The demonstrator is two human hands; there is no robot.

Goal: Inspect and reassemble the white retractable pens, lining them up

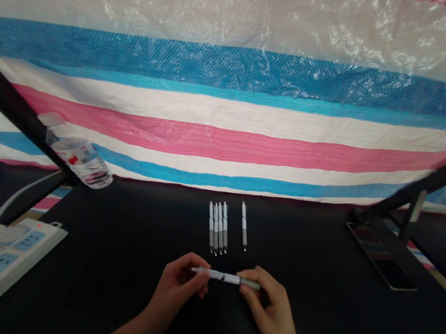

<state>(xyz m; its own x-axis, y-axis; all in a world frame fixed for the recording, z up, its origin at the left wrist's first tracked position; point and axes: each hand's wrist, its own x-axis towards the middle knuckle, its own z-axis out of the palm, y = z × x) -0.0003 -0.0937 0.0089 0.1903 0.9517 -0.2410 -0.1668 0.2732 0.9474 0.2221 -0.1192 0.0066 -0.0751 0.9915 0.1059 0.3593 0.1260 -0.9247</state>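
A white pen with a grey grip (227, 277) lies level between my two hands above the black table. My left hand (181, 285) pinches its clicker end between thumb and fingers. The grey grip end is held by my right hand (268, 302), whose fingers cover the tip. Just beyond my hands, several matching pens (218, 227) rest side by side in a row, tips toward me. One more pen (244, 226) sits apart, a little to the right of that row.
On the left are a white power strip (22, 252) with a plugged-in cable and a clear plastic bottle (83, 163). A phone (381, 256) lies at the right beside a black support bar (428, 183). Striped sheeting (225, 141) hangs behind the black table (140, 232).
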